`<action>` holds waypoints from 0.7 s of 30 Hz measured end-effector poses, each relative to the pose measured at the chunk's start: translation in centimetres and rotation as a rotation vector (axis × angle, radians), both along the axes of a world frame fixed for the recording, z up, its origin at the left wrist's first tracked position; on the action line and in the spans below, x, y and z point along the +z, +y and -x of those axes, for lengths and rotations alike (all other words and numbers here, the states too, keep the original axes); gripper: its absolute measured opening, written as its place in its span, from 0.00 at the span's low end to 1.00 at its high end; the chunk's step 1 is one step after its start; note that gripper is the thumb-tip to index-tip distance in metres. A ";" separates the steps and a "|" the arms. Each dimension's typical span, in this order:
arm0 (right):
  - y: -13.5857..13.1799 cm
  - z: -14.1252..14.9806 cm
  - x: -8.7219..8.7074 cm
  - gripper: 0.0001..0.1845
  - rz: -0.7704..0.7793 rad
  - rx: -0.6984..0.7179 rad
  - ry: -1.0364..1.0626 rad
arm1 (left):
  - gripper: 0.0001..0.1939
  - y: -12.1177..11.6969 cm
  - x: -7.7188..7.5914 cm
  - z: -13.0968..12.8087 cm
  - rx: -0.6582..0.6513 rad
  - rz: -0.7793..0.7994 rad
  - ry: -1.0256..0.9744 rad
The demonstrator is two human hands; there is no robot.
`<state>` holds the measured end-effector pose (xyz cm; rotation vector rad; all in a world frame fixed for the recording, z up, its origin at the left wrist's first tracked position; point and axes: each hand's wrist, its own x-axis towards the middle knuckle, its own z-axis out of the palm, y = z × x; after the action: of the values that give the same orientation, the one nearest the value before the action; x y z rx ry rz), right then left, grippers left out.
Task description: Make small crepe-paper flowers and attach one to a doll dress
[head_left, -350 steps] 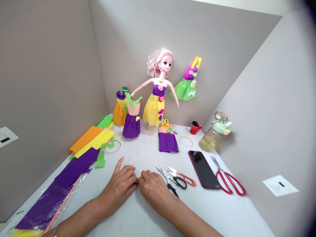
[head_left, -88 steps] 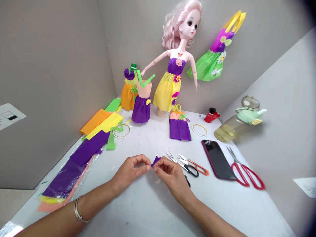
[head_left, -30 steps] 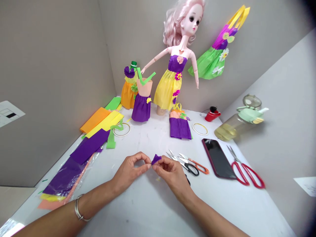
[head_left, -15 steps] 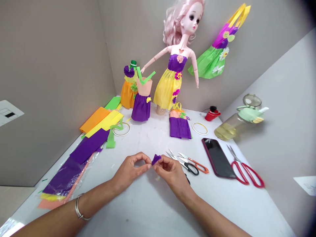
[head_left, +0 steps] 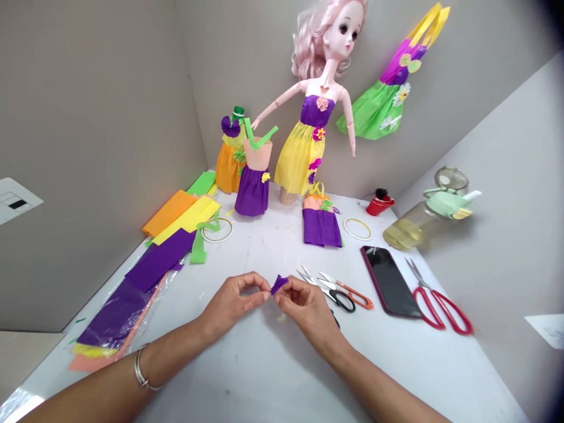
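Note:
A small gathered piece of purple crepe paper (head_left: 279, 284) is held above the white table (head_left: 247, 364), near its middle. My left hand (head_left: 237, 301) pinches its lower left tip between thumb and index finger. From the other side my right hand (head_left: 306, 308) grips the same piece, its fingers curled so that part of the paper is hidden. The fingertips of both hands nearly meet. Just beyond my right hand lie black-handled scissors (head_left: 341, 300) and orange-handled scissors (head_left: 356, 298); my hand partly covers the black pair.
Folded sheets of purple paper (head_left: 161, 261), yellow paper (head_left: 189, 220) and orange paper (head_left: 170, 212) lie left. A doll (head_left: 324, 85) and small paper dresses (head_left: 253, 191) stand behind. To the right are a phone (head_left: 390, 282), red-handled scissors (head_left: 440, 302) and a bottle (head_left: 408, 232). Tape rolls (head_left: 358, 229) lie farther back.
Almost nothing differs. Both hands keep their pinch on the purple paper in the same place, and the view has shifted very slightly.

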<state>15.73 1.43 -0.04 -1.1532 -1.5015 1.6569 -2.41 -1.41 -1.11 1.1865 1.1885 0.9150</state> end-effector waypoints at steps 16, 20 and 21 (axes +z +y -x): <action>0.1 0.0 0.1 0.07 0.009 -0.008 -0.033 | 0.11 0.0 0.1 0.0 0.016 0.054 -0.040; 0.1 0.0 0.0 0.07 0.013 -0.005 -0.034 | 0.12 0.1 0.3 -0.1 0.032 0.073 -0.068; 0.1 0.0 0.0 0.07 0.015 -0.006 -0.036 | 0.12 0.1 0.3 -0.1 0.035 0.081 -0.083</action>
<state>15.75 1.48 -0.04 -1.1998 -1.5091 1.6543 -2.36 -1.35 -0.79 1.0562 1.1720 0.9255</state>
